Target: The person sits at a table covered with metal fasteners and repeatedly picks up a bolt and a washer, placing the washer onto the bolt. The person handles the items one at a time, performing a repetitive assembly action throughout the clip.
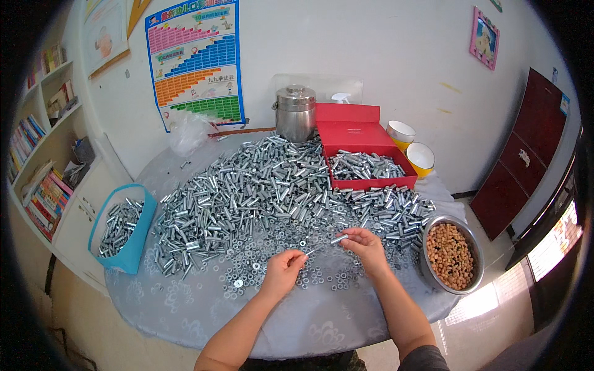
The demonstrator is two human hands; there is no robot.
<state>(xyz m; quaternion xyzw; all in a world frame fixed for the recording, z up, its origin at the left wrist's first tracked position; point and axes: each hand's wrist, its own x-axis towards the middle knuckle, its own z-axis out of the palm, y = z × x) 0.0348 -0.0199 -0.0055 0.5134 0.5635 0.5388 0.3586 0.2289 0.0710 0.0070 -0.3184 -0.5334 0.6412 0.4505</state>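
Observation:
Both hands are over the near part of a table covered with small metal parts. My left hand pinches a thin metal bolt that points toward the right hand. Between the fingertips of my right hand is a short silver metal sleeve, its free end toward the left. A small gap separates the bolt from the sleeve. Loose washers and nuts lie spread around and below the hands. Behind them rises a wide heap of silver metal sleeves.
An open red box of sleeves stands behind the heap, beside a lidded steel pot and two yellow-white bowls. A blue basket of sleeves is at left. A steel bowl of small tan pieces sits right. A plastic bag lies far left.

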